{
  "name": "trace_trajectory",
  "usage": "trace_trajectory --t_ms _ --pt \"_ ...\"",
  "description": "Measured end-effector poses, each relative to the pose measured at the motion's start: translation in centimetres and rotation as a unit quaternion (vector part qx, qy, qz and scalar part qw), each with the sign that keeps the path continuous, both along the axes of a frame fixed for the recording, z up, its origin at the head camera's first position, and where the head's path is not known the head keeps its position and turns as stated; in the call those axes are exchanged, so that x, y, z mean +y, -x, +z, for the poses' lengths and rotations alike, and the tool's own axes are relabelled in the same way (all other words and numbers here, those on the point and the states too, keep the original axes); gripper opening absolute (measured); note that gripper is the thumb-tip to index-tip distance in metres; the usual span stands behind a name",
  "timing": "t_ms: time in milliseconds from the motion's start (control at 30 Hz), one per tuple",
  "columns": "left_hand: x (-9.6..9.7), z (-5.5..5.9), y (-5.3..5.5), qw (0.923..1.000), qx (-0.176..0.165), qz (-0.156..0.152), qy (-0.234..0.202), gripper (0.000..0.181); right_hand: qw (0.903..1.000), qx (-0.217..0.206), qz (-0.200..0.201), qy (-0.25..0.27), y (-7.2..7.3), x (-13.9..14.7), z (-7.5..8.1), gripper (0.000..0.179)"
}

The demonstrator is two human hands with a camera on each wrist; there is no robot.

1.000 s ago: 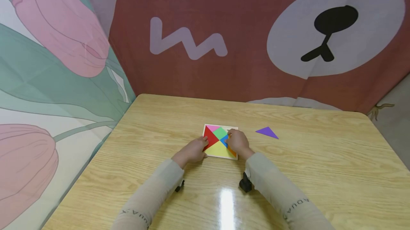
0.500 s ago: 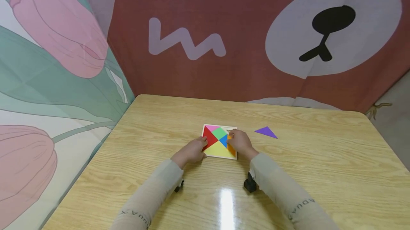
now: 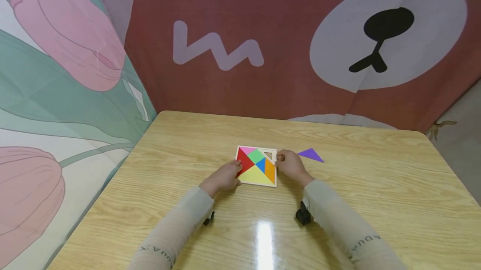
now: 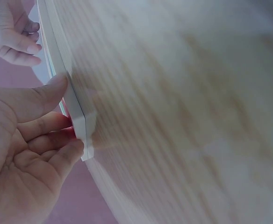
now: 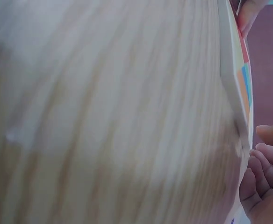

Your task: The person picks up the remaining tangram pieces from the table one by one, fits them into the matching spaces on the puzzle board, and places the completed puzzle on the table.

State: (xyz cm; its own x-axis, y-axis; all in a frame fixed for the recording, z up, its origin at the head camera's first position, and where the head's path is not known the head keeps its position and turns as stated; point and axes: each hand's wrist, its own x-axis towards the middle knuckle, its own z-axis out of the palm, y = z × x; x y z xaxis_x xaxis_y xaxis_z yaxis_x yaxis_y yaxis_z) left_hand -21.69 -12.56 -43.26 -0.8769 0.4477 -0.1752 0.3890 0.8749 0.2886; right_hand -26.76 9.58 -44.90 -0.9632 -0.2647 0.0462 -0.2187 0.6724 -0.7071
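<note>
A tangram board [image 3: 273, 153] with a pale frame lies on the table, filled with coloured pieces. My left hand [image 3: 224, 176] holds its left side; in the left wrist view the thumb and fingers pinch the board's edge around a corner. An orange parallelogram [image 3: 269, 171] and a blue triangle [image 3: 261, 165] lie flat in the right part. At the upper right corner a bare triangular gap shows. My right hand [image 3: 292, 165] is just off the board's right edge, its fingers loosely curled with nothing seen in them. Beyond it lies a purple triangle [image 3: 311, 155].
The wooden table [image 3: 360, 186] reaches back to a red printed cloth [image 3: 225, 90]. A flower-patterned cloth [image 3: 75, 107] hangs at the left. A black wrist camera [image 3: 303, 215] sits under the right sleeve.
My right hand has drawn back to the right off the board, uncovering the orange parallelogram and the gap at the corner. The orange piece, earlier tilted, now lies flat. The left hand stays put.
</note>
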Motion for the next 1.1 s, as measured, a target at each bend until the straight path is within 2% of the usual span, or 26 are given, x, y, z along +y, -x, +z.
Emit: trace_trajectory --t_ms 300,767,1100 --pt "-0.1 -0.2 0.2 0.9999 0.009 -0.003 0.006 0.052 0.9997 0.009 0.000 -0.023 0.4 1.7 0.0 0.027" --pt "0.0 -0.1 0.2 0.9999 -0.006 0.005 0.010 0.052 0.9978 0.030 -0.003 -0.059 0.6 3.9 -0.1 0.027" --pt "0.1 0.2 0.0 0.9999 -0.006 0.006 0.008 0.052 0.9954 0.043 -0.015 -0.084 0.8 4.7 0.5 0.031"
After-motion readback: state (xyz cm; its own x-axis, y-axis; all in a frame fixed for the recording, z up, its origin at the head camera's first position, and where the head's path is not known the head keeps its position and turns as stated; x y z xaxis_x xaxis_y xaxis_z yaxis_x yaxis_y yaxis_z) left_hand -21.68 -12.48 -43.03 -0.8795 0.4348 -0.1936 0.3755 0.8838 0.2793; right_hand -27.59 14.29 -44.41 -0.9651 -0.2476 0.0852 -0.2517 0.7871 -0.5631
